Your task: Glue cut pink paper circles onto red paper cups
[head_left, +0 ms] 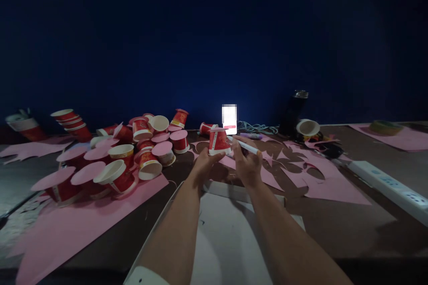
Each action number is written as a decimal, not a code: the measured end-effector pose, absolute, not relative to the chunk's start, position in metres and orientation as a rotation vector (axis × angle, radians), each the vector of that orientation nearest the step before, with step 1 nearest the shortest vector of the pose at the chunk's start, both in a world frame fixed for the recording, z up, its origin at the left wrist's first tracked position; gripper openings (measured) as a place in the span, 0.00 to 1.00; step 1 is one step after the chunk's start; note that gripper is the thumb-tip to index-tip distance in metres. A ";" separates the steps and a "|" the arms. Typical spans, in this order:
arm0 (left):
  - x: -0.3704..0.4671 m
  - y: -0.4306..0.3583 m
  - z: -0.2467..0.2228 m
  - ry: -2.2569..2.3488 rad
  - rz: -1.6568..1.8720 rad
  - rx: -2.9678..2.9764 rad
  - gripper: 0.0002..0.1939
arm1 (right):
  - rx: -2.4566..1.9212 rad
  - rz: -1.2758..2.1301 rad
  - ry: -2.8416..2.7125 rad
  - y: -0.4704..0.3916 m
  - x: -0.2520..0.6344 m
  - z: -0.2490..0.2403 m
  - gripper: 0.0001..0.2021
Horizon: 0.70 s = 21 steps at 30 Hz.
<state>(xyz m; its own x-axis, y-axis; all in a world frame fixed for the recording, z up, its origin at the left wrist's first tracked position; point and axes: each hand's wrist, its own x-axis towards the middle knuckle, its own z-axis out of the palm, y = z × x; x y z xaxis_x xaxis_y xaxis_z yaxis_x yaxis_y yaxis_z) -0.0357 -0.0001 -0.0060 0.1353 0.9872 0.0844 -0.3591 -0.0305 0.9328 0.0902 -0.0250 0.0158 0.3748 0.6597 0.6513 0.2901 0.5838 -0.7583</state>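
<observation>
A red paper cup (219, 142) with a pink paper disc on its upper end is held by my left hand (204, 164), whose fingers are at its lower part. Close on its right, my right hand (247, 162) grips a white marker (246, 146) with an orange end pointing right. The marker's other end is beside the cup. Below both hands lies a white box lid or board (227, 231). Behind the cup stands a lit phone (229, 120).
Many red cups (180, 141), several with pink discs, crowd the left side. Pink sheets (96, 218) and cut scraps (321, 182) lie on both sides. A power strip (391, 187), a tilted cup (307, 127) and a dark bottle (294, 113) are at right.
</observation>
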 end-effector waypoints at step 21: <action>-0.035 -0.003 -0.002 0.677 1.265 1.035 0.22 | -0.925 0.274 -1.256 -0.029 0.086 0.021 0.09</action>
